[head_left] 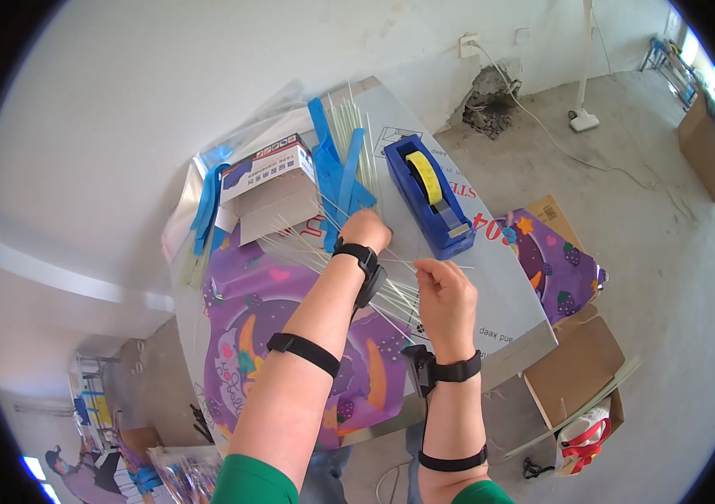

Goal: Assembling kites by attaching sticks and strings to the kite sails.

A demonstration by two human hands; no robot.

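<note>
My left hand [366, 229] is closed, knuckles up, over a loose spread of thin white rods [395, 298]; whatever its fingers grip is hidden beneath it. To its right, my right hand [447, 296] is closed with thumb and forefinger pinched at a thin pale rod that runs sideways between the hands. Just beyond the right hand stands a blue tape dispenser [431, 197] with a roll of yellow tape [424, 177]. Purple printed sheeting [290, 336] with cartoon patterns lies under my left forearm. Blue strips [336, 172] lie beyond my left hand.
An open carton [269, 189] lies on the grey-white tabletop [504, 307] at the far left. More purple sheeting [555, 265] lies off the table's right side. A cardboard box [576, 370] and a white-and-red bag [583, 437] are at lower right. Another person [80, 475] is at lower left.
</note>
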